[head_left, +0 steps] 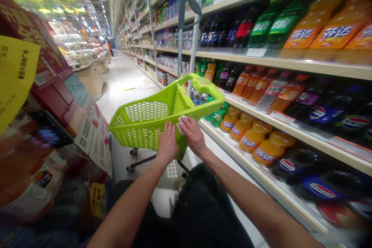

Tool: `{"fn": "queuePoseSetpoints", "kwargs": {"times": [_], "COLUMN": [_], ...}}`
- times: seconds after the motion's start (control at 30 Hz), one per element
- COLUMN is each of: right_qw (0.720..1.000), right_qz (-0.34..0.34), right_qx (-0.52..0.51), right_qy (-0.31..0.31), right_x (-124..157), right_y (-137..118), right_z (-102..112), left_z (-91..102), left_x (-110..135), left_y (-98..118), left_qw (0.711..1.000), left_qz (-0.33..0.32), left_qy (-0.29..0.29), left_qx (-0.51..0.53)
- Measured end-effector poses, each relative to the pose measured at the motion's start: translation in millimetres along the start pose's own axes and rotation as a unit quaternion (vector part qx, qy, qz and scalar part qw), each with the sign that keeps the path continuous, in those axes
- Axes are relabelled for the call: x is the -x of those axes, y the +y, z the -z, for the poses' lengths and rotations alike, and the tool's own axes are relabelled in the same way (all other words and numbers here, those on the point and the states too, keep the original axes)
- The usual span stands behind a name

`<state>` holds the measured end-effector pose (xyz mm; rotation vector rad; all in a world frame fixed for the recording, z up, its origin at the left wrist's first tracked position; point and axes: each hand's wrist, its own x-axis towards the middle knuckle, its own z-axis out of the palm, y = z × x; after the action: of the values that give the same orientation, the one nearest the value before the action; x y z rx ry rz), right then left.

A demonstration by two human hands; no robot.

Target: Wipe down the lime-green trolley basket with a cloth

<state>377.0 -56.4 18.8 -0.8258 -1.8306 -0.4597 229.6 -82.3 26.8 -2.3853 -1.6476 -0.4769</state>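
A lime-green shopping cart (139, 114) stands side-on in front of me, its handle end to the right. My left hand (167, 141) lies against the basket's near side with the fingers stretched out. Just to its right, my right hand (192, 133) presses a crumpled white wipe (182, 124) to the cart's side, below the handle (213, 97). The fingers partly cover the wipe. Dark wheels (132, 167) show under the basket.
Shelves of soda bottles (261, 143) run along the right side. Stacked cartons (95, 135) and wrapped bottles stand close on the left, with a yellow sign (17, 77). A tiled aisle (122, 73) stretches ahead, and a distant person (109, 47) is there.
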Motion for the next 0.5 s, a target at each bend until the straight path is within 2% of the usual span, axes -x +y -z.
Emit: {"fn": "queuePoseSetpoints", "kwargs": {"times": [0.1,0.17,0.27,0.37,0.43,0.5], "right_qw": [0.999,0.999,0.999,0.992,0.989,0.993], "right_qz": [0.014,0.009,-0.010,-0.031,-0.043,-0.052], "right_qx": [-0.013,-0.025,-0.022,0.030,0.061,0.065], "right_qy": [-0.048,-0.045,0.030,0.120,0.128,0.088], "right_x": [27.6,29.8,3.7,-30.6,-38.5,-26.9], "right_y": [-9.5,-14.6,-10.2,8.3,20.2,24.5], "right_z": [-7.4,-0.5,27.3,54.0,57.3,45.9], "left_z": [-5.3,-6.8,-2.1,6.9,10.9,11.7], "left_x": [9.0,13.7,12.4,2.7,-3.7,-6.5], "left_y": [0.3,-4.1,-9.5,-6.8,-1.3,4.7], "left_qw": [1.000,1.000,1.000,1.000,1.000,0.999], "left_qz": [-0.009,-0.004,0.014,0.020,0.013,0.001], "left_qy": [-0.016,-0.026,-0.017,0.008,0.021,0.025], "left_qx": [0.000,-0.001,0.002,0.011,0.018,0.025]}}
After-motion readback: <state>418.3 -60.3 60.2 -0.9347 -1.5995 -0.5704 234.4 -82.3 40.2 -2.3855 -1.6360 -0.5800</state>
